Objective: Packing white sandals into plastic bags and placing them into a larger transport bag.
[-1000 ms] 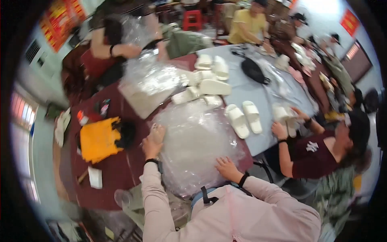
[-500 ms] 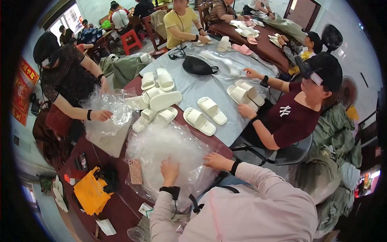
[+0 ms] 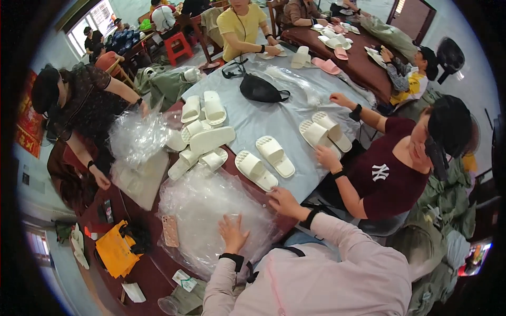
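My left hand (image 3: 233, 233) lies spread on a pile of clear plastic bags (image 3: 203, 210) on the dark red table. My right hand (image 3: 287, 204) reaches over the table edge, fingers stretched out, holding nothing I can see. Its fingertips are at the near end of a white slide slipper (image 3: 256, 169); whether they touch it I cannot tell. Beside that slipper lies its matching white slipper (image 3: 275, 156). Farther left, several more white slippers (image 3: 212, 139) are heaped beyond the bags.
A phone in a patterned case (image 3: 170, 230) rests at the bags' left edge. Yellow bags (image 3: 117, 250) lie farther left. A black pouch (image 3: 263, 88) sits on the grey-covered table (image 3: 237, 113). A co-worker at right has hands by a pair of white slippers (image 3: 325, 131); another stands at left.
My left hand has moved right and nearer me, fingers now spread. My right hand has moved forward from the bags to the slipper. The left co-worker's near hand has left the plastic there.
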Available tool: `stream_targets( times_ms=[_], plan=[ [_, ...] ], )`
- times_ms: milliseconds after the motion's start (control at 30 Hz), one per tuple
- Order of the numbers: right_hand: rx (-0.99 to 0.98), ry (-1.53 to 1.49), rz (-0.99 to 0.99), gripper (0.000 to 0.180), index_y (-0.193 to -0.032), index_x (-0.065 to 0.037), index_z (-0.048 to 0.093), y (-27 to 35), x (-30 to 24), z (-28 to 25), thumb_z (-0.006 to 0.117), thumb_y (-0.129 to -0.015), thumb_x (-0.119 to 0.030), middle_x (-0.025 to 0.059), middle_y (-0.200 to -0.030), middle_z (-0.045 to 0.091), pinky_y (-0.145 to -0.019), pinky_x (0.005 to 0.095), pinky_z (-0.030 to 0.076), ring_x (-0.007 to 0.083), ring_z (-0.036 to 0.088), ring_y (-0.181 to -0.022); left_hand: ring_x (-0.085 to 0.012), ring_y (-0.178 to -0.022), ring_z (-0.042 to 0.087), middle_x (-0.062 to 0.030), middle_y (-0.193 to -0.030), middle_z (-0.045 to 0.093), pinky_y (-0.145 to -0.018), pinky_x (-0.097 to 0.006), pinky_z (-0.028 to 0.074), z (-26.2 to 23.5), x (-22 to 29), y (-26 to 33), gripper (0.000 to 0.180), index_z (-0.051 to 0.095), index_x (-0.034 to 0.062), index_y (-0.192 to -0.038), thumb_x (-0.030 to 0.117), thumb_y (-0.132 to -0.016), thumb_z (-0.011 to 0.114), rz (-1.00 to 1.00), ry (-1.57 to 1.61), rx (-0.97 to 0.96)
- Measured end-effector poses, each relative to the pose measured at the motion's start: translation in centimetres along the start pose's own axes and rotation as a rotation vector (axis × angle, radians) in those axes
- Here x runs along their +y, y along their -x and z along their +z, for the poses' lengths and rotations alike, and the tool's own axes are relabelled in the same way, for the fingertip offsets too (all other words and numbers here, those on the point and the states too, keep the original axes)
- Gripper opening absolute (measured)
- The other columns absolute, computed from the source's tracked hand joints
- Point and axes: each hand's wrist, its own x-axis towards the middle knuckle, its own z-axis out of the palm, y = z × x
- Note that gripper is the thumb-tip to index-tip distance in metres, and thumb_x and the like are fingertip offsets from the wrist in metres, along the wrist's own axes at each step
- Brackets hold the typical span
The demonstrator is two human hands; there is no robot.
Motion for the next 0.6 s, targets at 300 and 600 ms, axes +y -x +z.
stream_targets(
  times_ms=[300,600],
  plan=[
    [-0.275,0.324,0.194,0.047,-0.117,-0.03,0.056,-11.2,9.4,2.3,0.06,-0.071,-0.038,0.0261,-0.134,0.026,-0.099,0.0508,0.026,0.0428,0.026,-0.124,-0.0469,-0.126,0.019,-0.0232,-0.141,0.015,-0.097,-0.059,0.022,-1.7,2.1,0.4,0.072,0.037,0.0278,-0.133,0.035,-0.069,0.069,-0.015,-0.042,0.09],
    [0.034,0.329,0.092,0.034,-0.086,-0.002,0.06,-14.6,11.8,4.5,0.06,-0.067,-0.031,0.0182,-0.098,0.054,-0.092,0.0491,0.031,0.0348,0.05,-0.095,-0.0424,-0.119,0.031,-0.0243,-0.135,0.028,-0.095,-0.052,0.028,0.8,3.4,3.7,0.067,0.037,0.023,-0.133,0.037,-0.074,0.064,-0.222,0.057,0.167]
  ],
)
